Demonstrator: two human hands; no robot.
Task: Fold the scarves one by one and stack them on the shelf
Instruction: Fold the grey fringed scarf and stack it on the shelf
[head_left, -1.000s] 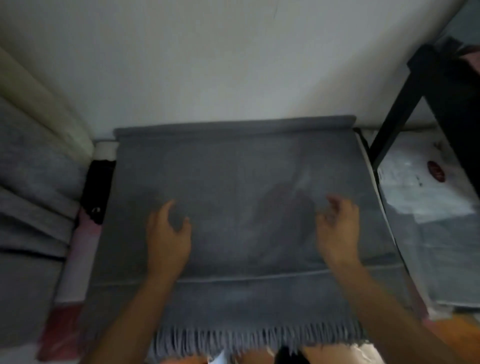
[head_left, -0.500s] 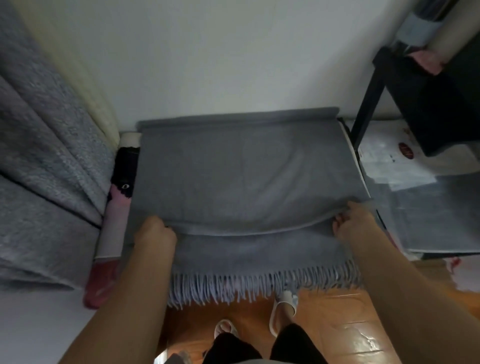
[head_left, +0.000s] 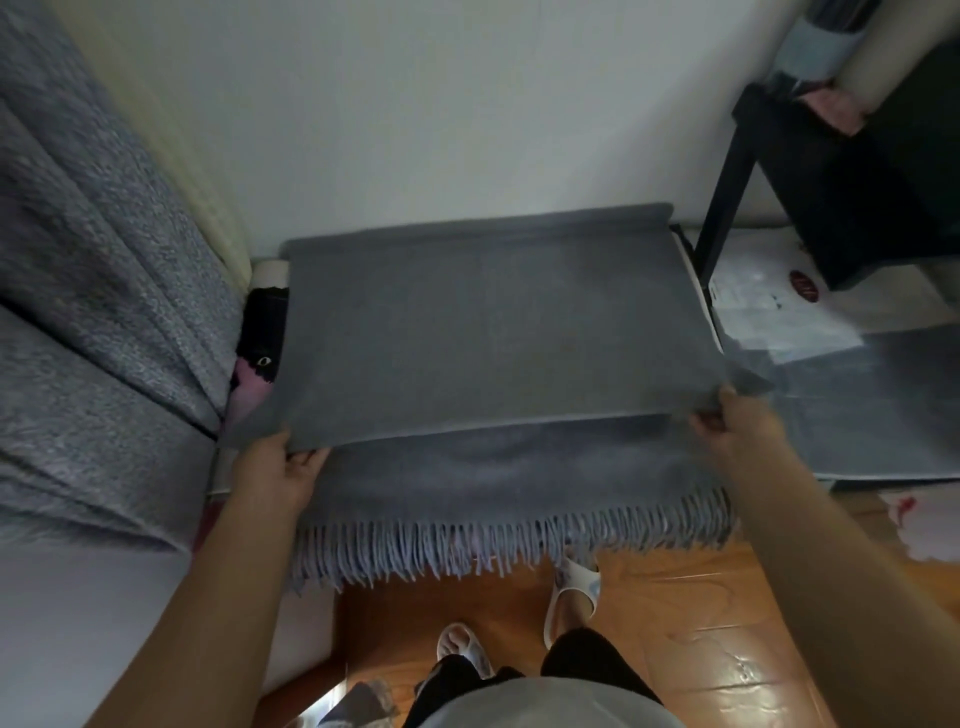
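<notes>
My left hand pinches the near left corner of the grey scarf's top layer, and my right hand pinches the near right corner, both closed on cloth. The scarf lies spread in front of me, far edge against the white wall, its fringe hanging over the near edge. If I lift unevenly, I expect the fold to skew or the lower layer to drag off. I can't see what surface lies beneath. A grey blanket sits left, a black shelf right, wooden floor below.
</notes>
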